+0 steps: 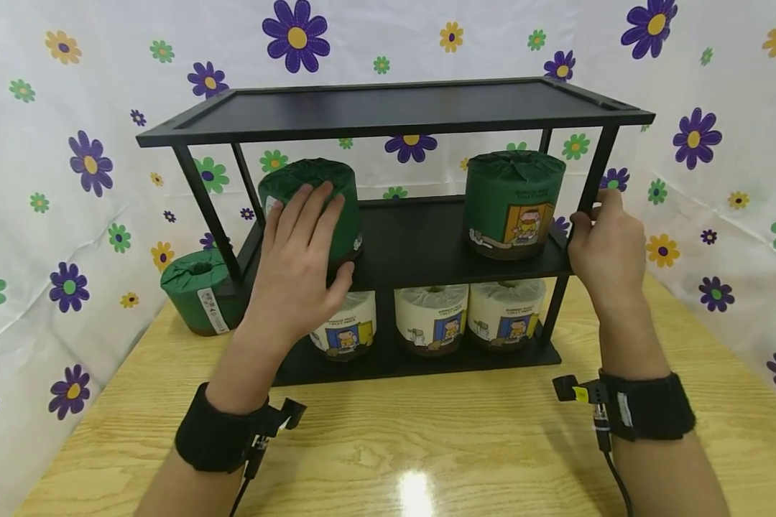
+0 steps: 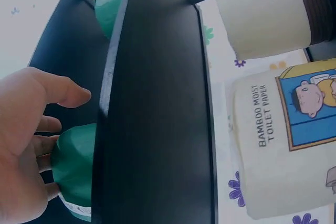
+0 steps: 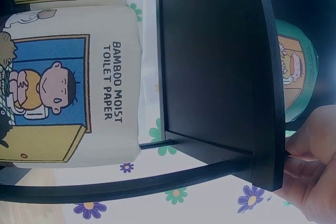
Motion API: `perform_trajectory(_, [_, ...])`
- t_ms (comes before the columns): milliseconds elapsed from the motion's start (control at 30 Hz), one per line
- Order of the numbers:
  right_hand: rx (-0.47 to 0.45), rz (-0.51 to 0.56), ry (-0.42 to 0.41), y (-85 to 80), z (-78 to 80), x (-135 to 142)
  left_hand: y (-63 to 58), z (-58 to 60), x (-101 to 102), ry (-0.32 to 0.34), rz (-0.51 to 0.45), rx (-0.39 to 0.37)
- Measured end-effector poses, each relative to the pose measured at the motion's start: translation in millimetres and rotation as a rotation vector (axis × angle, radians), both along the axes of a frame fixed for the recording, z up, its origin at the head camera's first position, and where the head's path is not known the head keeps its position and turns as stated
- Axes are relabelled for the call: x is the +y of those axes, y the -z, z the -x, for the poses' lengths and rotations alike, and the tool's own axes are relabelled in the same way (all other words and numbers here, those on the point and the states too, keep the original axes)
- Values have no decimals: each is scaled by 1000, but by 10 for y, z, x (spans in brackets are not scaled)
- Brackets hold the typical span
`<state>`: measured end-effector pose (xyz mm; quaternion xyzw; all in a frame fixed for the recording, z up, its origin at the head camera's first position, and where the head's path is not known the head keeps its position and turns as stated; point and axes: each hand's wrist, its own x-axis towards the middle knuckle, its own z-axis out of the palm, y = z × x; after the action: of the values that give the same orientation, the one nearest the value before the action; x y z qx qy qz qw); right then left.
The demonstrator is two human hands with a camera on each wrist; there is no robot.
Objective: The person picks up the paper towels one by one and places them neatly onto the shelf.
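With its fingers extended, my left hand rests against the front of a green-wrapped toilet roll on the middle shelf, toward the left end. The left wrist view shows the fingertips on the green wrapper, thumb apart from it. My right hand grips the front right post of the black shelf rack at middle-shelf height. In the right wrist view, those fingers curl at the rack's corner. Just left of that hand, another green toilet roll stands upright on the same shelf.
Three cream-wrapped toilet rolls stand on the bottom shelf. One more green roll sits on the wooden table, beside the rack's left end. The rack's top panel overhangs the middle shelf. A flowered cloth hangs behind.
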<state>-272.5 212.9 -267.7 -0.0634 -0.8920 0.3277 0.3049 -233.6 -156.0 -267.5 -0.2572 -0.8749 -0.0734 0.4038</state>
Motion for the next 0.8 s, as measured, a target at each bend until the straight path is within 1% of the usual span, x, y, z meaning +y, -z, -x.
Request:
perform_trajectory(133, [-6,2,1,-11,6,4,-17,5,-2,27,-23,24])
perform_trajectory(367, [-21,1,8,-9,9,5,-7,59,-38,74,-48,55])
perform_trajectory(600, [-22,-3,9,-2,19,6,-6,85,-80,105,-71,69])
perform_trajectory(700, [-15,-4,7,0,16,6,-7,108,-101,139,-96,77])
perform_trajectory(800, [-6,-4,5,2,8,5,0,140,-126,190,-152,87])
